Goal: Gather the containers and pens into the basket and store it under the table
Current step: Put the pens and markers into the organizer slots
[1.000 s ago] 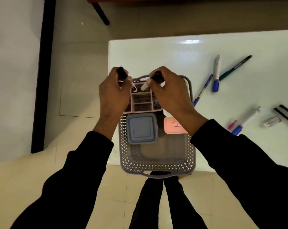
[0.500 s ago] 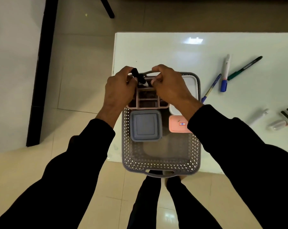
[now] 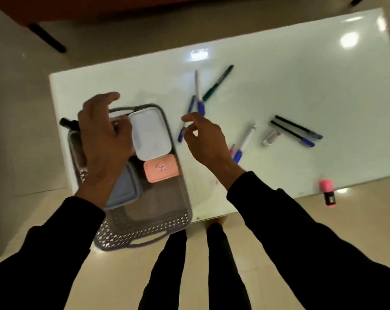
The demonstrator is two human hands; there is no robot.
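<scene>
A grey perforated basket point(image 3: 144, 240) overhangs the white table's point(image 3: 301, 74) near left corner. It holds a white container point(image 3: 149, 135), a pink container point(image 3: 161, 168) and a grey-blue container point(image 3: 124, 191). My left hand point(image 3: 104, 142) hovers over the basket's far left part, hiding what lies beneath. A black marker point(image 3: 67, 123) sticks out past the hand; whether the hand grips it is unclear. My right hand point(image 3: 205, 139) is right of the basket with fingers apart and nothing in them, its fingertips close to a blue pen point(image 3: 186, 119).
Loose on the table lie a white-and-blue marker point(image 3: 199, 95), a green pen point(image 3: 218, 82), a white pen with a blue cap point(image 3: 245, 139), a pink pen point(image 3: 231, 149), two black pens point(image 3: 297, 129) and a small clear item point(image 3: 270, 137). A pink highlighter point(image 3: 328, 191) rests at the near edge.
My right hand left the basket and moved right toward the blue pen, now without its marker. My left hand stays over the basket. The view swung right, showing more of the table.
</scene>
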